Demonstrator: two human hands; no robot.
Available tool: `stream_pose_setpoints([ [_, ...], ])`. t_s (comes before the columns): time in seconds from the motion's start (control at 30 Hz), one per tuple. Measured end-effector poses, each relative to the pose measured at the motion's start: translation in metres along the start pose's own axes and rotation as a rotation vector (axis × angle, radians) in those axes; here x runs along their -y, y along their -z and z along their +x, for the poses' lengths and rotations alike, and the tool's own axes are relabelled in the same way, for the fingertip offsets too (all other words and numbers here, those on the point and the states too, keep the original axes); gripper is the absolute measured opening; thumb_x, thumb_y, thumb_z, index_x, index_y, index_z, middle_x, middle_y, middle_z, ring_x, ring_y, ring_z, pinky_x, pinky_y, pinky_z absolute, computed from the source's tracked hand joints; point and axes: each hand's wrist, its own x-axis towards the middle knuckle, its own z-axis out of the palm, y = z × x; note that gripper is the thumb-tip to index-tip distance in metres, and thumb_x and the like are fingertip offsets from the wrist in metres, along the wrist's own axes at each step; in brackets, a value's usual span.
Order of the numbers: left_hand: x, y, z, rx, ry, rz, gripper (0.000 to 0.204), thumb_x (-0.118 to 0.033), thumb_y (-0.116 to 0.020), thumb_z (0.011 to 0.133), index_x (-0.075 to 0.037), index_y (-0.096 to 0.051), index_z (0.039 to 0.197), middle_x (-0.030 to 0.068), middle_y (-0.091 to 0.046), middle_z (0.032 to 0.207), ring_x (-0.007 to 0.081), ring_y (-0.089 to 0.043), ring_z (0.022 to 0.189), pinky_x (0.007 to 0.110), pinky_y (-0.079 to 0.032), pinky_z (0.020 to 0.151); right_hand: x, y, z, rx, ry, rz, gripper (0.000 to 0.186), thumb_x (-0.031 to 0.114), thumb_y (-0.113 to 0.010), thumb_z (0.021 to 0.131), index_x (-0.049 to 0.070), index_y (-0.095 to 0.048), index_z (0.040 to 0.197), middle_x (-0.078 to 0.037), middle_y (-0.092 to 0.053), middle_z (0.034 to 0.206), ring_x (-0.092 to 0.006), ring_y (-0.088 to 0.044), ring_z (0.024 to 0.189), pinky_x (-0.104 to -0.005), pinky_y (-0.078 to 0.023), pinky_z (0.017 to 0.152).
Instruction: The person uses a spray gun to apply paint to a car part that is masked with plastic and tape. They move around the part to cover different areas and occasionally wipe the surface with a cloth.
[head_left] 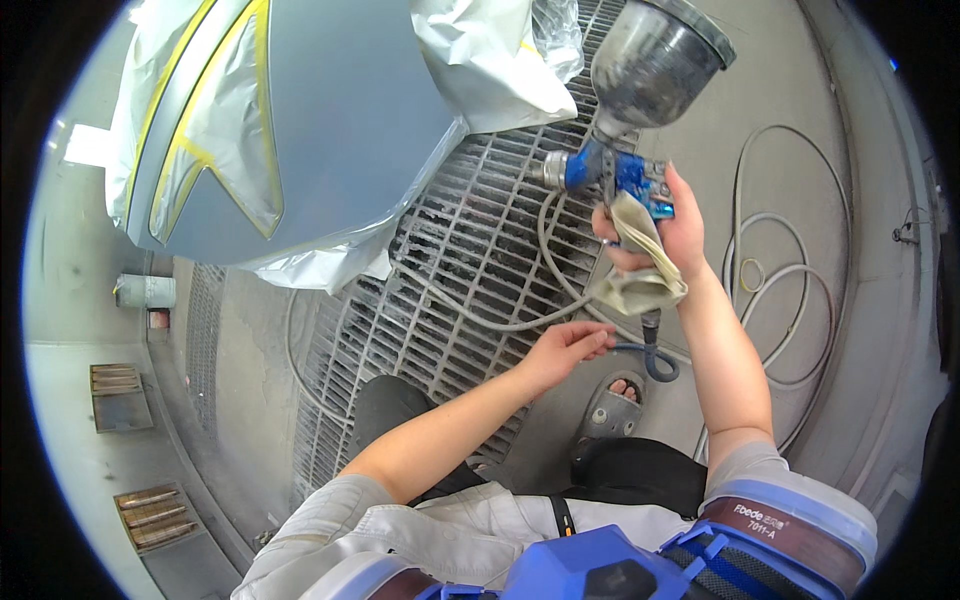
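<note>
**Spray gun (630, 182) at half past one, rag in the same fist**

So the right hand (683, 228) is wrapping firmly around the gun's handle, and its nozzle is pointing toward 9. The metal cup (650, 75) is sitting above the body, leaning toward 1. That same hand is also pinning a crumpled beige rag (645, 255) against the grip, and the rag is drooping toward 6.

The left hand (568, 352) is hanging just off centre toward 4, fingers bunching near the thumb, right at the dark hose (662, 373) that's looping down from the handle. Can't honestly tell whether they're pinching it or just meeting it.

Over at 11 a grey panel (350, 110) is facing up, with white sheeting (495, 65) covering its edges and yellow tape (266, 100) lining the masked bits. A floor grate (465, 245) is running through the middle, and pale coils (803, 267) are lying at 3. One grey slipper (606, 415) is poking out at 4, a blue respirator (580, 560) is filling 5, and a bucket (147, 292) is sitting at 9.
</note>
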Motion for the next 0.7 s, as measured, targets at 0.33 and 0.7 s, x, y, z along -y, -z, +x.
stream_pose_setpoints([
  [0.33, 0.038, -0.018, -0.016, 0.071, 0.052, 0.230, 0.043, -0.027, -0.067, 0.107, 0.000, -0.066, 0.141, 0.0098, -0.074, 0.128, 0.0152, -0.069, 0.113, 0.032, -0.053, 0.102, -0.011, -0.013, -0.009, -0.613, 0.405, -0.301, 0.072, 0.073, -0.039, 0.103, 0.008, -0.070, 0.094, -0.010, -0.071, 0.080, -0.0156, -0.055, 0.051, -0.0270, -0.042, 0.047],
  [0.7, 0.035, 0.121, -0.156, 0.093, -0.137, 1.285, 0.041, -0.032, -0.073, 0.096, -0.008, -0.072, 0.130, 0.0161, -0.074, 0.117, 0.0371, -0.067, 0.112, 0.047, -0.053, 0.101, -0.003, -0.069, -0.051, 0.006, 0.074, 0.045, 0.077, 0.075, -0.030, 0.104, 0.007, -0.064, 0.112, -0.014, -0.058, 0.085, -0.0126, -0.036, 0.048, -0.0238, -0.029, 0.042],
])
